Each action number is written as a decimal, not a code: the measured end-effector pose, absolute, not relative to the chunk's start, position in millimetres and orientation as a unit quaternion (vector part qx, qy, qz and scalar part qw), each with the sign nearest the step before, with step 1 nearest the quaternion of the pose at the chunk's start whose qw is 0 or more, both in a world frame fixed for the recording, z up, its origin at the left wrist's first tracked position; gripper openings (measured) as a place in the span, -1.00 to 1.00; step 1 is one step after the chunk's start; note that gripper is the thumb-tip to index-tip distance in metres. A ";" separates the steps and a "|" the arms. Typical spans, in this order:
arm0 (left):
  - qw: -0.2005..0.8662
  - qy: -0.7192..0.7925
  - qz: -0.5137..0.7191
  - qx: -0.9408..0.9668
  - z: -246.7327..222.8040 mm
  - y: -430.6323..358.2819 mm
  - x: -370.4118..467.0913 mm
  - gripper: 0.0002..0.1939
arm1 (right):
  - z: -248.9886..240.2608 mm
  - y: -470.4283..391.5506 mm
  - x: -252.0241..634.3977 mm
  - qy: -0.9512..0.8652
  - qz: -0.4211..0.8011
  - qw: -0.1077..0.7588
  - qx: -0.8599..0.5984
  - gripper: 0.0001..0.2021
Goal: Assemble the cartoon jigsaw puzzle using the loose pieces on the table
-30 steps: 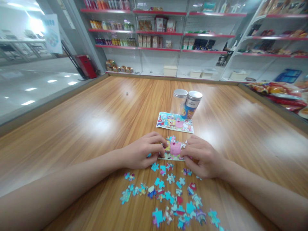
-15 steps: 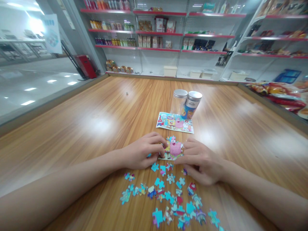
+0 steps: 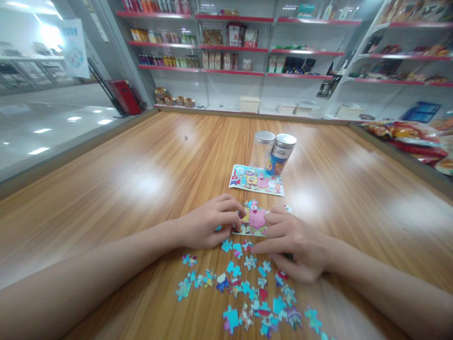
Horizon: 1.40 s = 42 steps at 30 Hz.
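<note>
A partly joined jigsaw puzzle point(image 3: 257, 218) lies on the table, showing a pink starfish and part of a yellow character. My left hand point(image 3: 214, 222) holds its left edge, fingers bent over it, with a bit of blue piece point(image 3: 218, 228) showing under them. My right hand point(image 3: 295, 238) covers the puzzle's right side. Its index finger stretches to a small red-and-white puzzle piece point(image 3: 247, 245) just below the puzzle, and the thumb is apart. Many loose puzzle pieces point(image 3: 233, 269) are spread nearer to me. Another piece point(image 3: 288, 208) shows beyond my right knuckles.
Behind the puzzle lies a picture sheet point(image 3: 256, 180) of the same characters. A clear jar point(image 3: 262, 151) and a printed can point(image 3: 282, 155), both silver-lidded, stand at its back edge. Stocked shelves point(image 3: 233, 47) line the far side; snack bags point(image 3: 406, 139) are at right.
My right hand has shifted down and slightly left, its index finger going from the puzzle's lower edge to a loose piece. A piece behind that hand has come into view. My left hand stays.
</note>
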<state>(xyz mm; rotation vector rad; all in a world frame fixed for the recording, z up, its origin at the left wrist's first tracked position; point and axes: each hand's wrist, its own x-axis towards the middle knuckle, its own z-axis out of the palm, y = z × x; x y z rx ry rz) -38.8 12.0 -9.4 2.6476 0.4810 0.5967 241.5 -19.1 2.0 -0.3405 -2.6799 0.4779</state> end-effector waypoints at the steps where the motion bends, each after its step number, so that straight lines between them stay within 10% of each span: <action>1: 0.192 0.172 0.211 0.943 -9.2 11.9 -38.8 -0.75 | 1.9 -19.3 241.1 -0.958 0.174 0.194 -0.122 -0.58; 42: 0.164 0.267 0.277 0.908 -2.5 9.3 -37.5 -0.59 | -0.4 -17.0 242.8 -0.951 0.175 0.215 -0.139 -0.69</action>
